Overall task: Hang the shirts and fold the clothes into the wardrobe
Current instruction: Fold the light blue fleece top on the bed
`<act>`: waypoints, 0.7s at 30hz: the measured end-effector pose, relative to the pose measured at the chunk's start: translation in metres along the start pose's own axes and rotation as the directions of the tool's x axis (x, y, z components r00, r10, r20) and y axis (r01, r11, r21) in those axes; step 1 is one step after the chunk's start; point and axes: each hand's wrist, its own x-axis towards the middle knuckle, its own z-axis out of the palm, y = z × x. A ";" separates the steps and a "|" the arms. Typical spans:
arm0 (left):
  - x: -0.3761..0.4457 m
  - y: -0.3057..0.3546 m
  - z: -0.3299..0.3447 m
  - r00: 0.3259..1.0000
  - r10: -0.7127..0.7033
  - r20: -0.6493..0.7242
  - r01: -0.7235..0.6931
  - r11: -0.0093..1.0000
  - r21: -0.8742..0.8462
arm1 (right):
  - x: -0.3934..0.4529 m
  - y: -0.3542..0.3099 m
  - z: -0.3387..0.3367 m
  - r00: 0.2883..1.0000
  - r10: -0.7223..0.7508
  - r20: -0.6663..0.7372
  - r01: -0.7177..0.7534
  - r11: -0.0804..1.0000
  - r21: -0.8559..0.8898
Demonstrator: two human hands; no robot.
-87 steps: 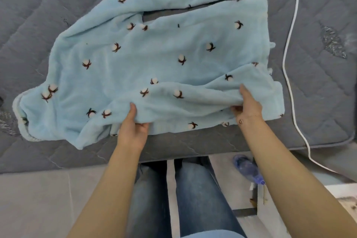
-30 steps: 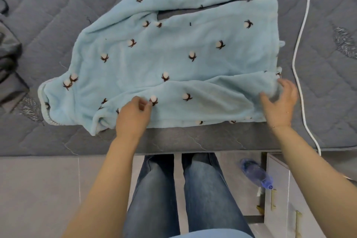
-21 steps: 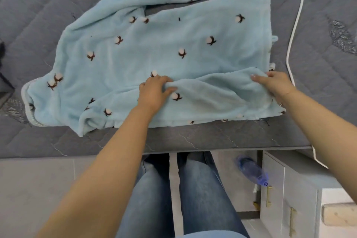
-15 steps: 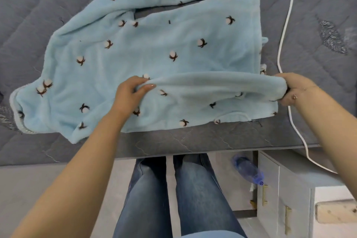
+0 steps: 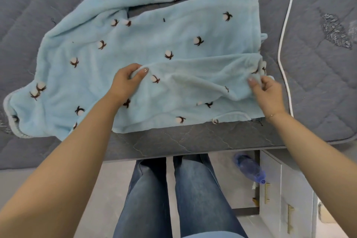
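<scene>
A light blue fleece garment (image 5: 154,44) with a cotton-flower print lies spread on the grey quilted mattress (image 5: 318,67). One sleeve stretches toward the top, another part ends at the far left. Its near edge is folded up over the body into a ridge. My left hand (image 5: 125,81) pinches the left end of that fold, thumb on top. My right hand (image 5: 266,92) pinches the fold's right end near the hem. A white drawstring (image 5: 231,116) shows at the near edge.
A white cable (image 5: 284,40) runs along the mattress to the right of the garment. Below the mattress edge stand my legs in jeans (image 5: 173,199) on a pale floor. A blue plastic bottle (image 5: 249,168) lies beside a grey cabinet (image 5: 286,199) with brass handles.
Both hands took hold of the garment's near edge, lifted it and carried it up over the body. The fold now sits lower and slacker than half a second ago.
</scene>
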 end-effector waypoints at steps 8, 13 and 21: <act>0.009 0.004 0.018 0.999 -0.031 0.040 0.015 0.941 0.338 | 0.010 0.006 -0.040 1.000 0.008 -0.014 -0.014 0.868 -0.497; -0.057 -0.004 0.030 0.959 0.235 -0.160 -0.131 0.866 0.483 | -0.021 0.014 -0.011 0.971 -0.172 -0.164 0.054 0.831 -0.553; -0.119 -0.094 -0.031 0.941 -0.108 -0.319 0.275 0.793 0.544 | -0.002 -0.021 0.050 0.814 -0.329 0.479 0.578 0.546 -0.607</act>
